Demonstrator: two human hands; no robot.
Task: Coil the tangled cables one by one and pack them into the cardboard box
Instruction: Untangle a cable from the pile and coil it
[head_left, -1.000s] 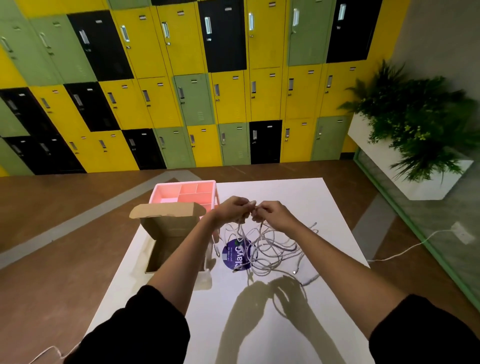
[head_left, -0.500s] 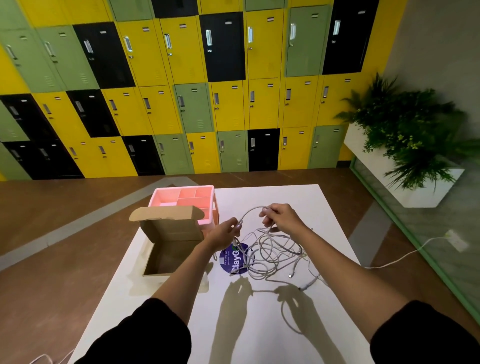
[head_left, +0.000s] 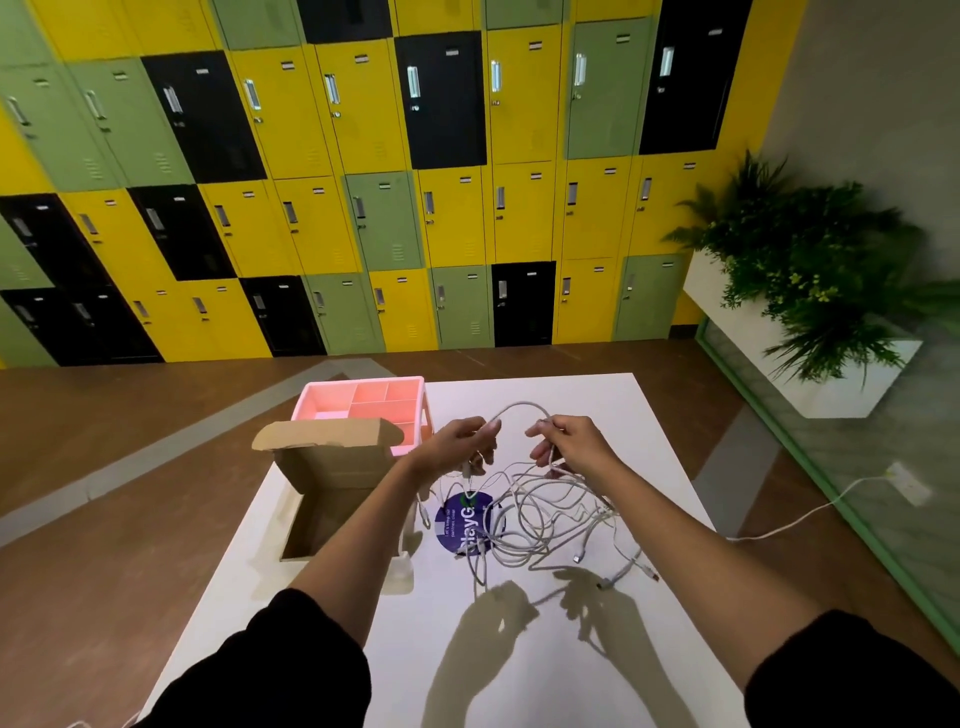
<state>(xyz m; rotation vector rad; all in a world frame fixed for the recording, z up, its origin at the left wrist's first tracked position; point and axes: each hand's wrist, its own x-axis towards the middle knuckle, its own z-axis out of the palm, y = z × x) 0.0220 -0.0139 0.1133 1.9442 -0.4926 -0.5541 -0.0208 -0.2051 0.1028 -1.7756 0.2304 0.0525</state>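
Locker wall (head_left: 363, 182) fills the back: yellow, green and black doors. White table (head_left: 545, 675) in front of it, on a brown floor. Planter with green plants (head_left: 810, 280) at far right. Cardboard box (head_left: 332, 483) sits on the table's left side, open, lid flap standing up; the left forearm crosses over its right edge. Pink divided tray (head_left: 363, 410) is just behind the box, its near edge hidden by the flap. Tangled cables (head_left: 545, 514), white, lie in a loose heap mid-table, right of the box and outside it, partly over a round purple sticker (head_left: 462, 519). Both hands are raised above the heap and a little apart. Left hand (head_left: 460, 441) pinches one cable (head_left: 519, 406) with its fingertips; right hand (head_left: 574, 441) grips the same cable. That cable arches up between them, and the rest of it drops into the heap.
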